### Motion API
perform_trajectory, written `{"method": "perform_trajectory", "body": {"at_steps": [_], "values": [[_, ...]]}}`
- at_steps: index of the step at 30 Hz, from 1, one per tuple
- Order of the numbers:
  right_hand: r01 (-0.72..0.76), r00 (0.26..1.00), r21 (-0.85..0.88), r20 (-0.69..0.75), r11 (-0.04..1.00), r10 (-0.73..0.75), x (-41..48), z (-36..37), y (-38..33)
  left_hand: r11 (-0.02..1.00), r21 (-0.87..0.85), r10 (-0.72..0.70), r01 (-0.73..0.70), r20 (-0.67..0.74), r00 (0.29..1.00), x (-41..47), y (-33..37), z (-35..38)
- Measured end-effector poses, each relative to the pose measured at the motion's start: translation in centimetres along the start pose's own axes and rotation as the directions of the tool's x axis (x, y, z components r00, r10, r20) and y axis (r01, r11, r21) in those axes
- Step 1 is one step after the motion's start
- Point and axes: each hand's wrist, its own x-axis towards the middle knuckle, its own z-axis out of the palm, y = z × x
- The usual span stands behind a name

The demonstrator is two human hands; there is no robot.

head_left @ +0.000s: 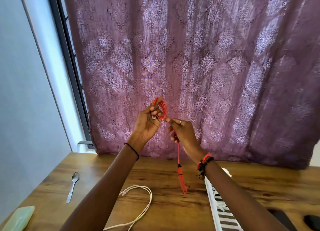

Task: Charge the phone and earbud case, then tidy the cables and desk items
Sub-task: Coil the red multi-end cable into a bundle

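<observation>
**Up high, the red cable [162, 109] – down low, the white cable [151, 197]**

The red cable is wound into small loops, high above the tabletop [174, 211]. Its tail hangs straight down and ends in thin red tips. The white cable lies there in one loose loop.

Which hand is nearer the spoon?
Left. The left hand, gripping the red cable, is above and right of the spoon; the right hand is farther right.

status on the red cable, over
Left hand grips red cable coil. Right hand pinches its tail, connector end dangling over desk. White cable loose below, nothing blocking.
</observation>
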Motion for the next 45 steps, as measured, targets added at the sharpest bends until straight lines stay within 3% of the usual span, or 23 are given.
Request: {"method": "perform_trajectory", "body": {"at_steps": [4, 8, 10, 12, 17, 23, 27, 33, 36, 41, 45], "values": [[0.036, 0.998, -0.161, 0.048, 0.986, -0.029, -0.7, 0.3, 1.1, 0.998, 0.044, 0.053, -0.05, -0.077, 0.996, 0.7, 0.2, 0.0], [0.11, 0.989, -0.338, 0.129, 0.935, -0.069, -1.1, 0.5, 1.3, 0.936, 0.339, 0.132, -0.095, -0.089, 0.987, 1.1, 0.0, -0.6], [0.149, 0.982, -0.4, 0.17, 0.904, -0.087, -1.2, 0.5, 1.1, 0.796, 0.589, 0.218, -0.138, -0.066, 0.974, 1.0, -0.5, -0.8], [0.184, 0.974, -0.474, 0.206, 0.861, -0.095, -1.2, 0.6, 0.9, 0.571, 0.8, 0.314, -0.185, -0.005, 0.949, 0.7, -0.8, -0.8], [0.266, 0.962, -0.64, 0.219, 0.721, -0.16, -0.9, 0.0, 0.0, 0.049, 0.971, 0.315, -0.234, 0.207, 0.926, 0.5, -0.4, -1.6], [0.312, 0.95, -0.67, 0.23, 0.673, -0.211, -0.2, -1.6, -2.4, -0.201, 0.949, 0.269, -0.242, 0.291, 0.918, 0.4, -0.3, -2.6], [0.349, 0.937, -0.674, 0.256, 0.651, -0.237, 0.7, -2.4, -3.2, -0.157, 0.963, 0.146, -0.217, 0.24, 0.96, -0.1, -0.2, -3.1], [0.454, 0.89, -0.608, 0.27, 0.652, -0.367, 1.6, -3.2, -3.1, 0.114, 0.965, 0.022, -0.236, 0.235, 0.972, -1.4, -0.3, -2.0], [0.463, 0.885, -0.546, 0.238, 0.698, -0.4, 1.7, -3.5, -2.9, 0.193, 0.961, -0.04, -0.196, 0.207, 0.978, -1.8, -0.5, -2.1], [0.455, 0.889, -0.417, 0.175, 0.787, -0.422, 1.9, -3.9, -2.4, 0.229, 0.953, -0.066, -0.198, 0.218, 0.974, -2.1, -1.1, -1.9], [0.44, 0.898, -0.358, 0.186, 0.824, -0.399, 2.1, -4.3, -2.3, 0.413, 0.905, -0.098, -0.101, 0.154, 0.983, -2.2, -0.9, -1.7]]}}
